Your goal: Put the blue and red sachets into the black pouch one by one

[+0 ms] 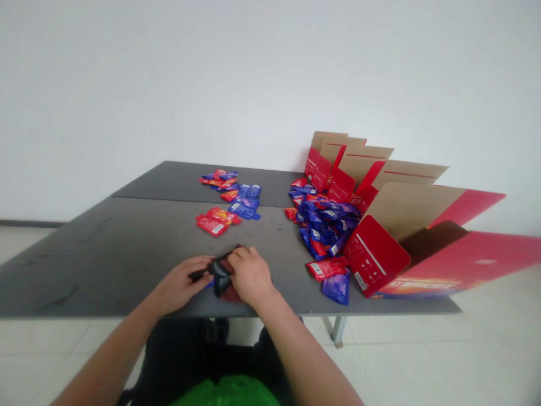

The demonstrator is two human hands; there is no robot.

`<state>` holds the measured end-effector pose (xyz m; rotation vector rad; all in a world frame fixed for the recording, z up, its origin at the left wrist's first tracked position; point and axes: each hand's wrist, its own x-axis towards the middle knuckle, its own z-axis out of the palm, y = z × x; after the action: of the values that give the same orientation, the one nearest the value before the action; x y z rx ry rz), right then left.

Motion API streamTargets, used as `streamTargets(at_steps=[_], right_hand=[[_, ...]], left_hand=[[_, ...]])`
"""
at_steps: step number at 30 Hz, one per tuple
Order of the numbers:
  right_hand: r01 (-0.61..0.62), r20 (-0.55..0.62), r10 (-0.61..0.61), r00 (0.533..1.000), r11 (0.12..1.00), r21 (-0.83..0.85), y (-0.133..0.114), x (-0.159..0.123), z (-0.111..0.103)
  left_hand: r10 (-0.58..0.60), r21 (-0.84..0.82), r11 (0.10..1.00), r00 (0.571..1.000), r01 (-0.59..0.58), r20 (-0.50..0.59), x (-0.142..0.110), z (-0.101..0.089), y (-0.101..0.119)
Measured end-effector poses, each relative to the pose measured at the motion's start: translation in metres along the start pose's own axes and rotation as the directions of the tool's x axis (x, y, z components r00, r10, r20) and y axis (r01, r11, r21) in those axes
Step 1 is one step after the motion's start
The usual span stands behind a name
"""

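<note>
Near the front edge of the dark table, my left hand [182,282] is closed on one end of a dark, thin, folded item [220,269]. Its kind cannot be made out; it looks black with a greyish sheen. Against its other side, my right hand [252,276] is bent with the fingertips pressed together on it. A dark reddish patch [230,294] shows below the right fingers, and a small bit of blue [210,284] shows by the left fingertips. Both are mostly hidden. Beyond the hands, two red pouches [213,224] lie overlapping.
Blue pouches [244,208] and a mixed red and blue group [218,179] lie farther back. On the right, a heap of pouches [325,221] spreads before several open red cartons [376,256] with raised flaps. The grey table [105,254] backs onto a white wall.
</note>
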<state>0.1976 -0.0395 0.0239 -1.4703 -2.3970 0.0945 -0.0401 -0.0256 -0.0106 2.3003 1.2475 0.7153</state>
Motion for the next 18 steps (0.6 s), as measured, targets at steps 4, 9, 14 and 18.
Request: streamTargets(at_steps=[4, 9, 14, 18], right_hand=[[-0.312, 0.019, 0.314, 0.949, 0.947, -0.080, 0.051, 0.008, -0.017], [-0.249, -0.128, 0.245, 0.961, 0.968, -0.020, 0.027, 0.004, -0.037], [0.046, -0.042, -0.046, 0.998, 0.999, 0.008, -0.019, -0.001, -0.004], [-0.148, 0.003, 0.148, 0.989, 0.989, -0.028, 0.019, 0.007, 0.000]], left_hand=[[0.031, 0.018, 0.999, 0.995, -0.032, 0.090, 0.005, -0.006, 0.011], [0.057, 0.045, 0.997, 0.994, -0.062, 0.095, 0.002, -0.004, 0.003], [-0.015, 0.026, 1.000, 0.998, 0.016, -0.062, -0.003, 0.004, -0.008], [0.008, 0.032, 0.999, 0.999, -0.009, 0.049, 0.002, -0.002, 0.003]])
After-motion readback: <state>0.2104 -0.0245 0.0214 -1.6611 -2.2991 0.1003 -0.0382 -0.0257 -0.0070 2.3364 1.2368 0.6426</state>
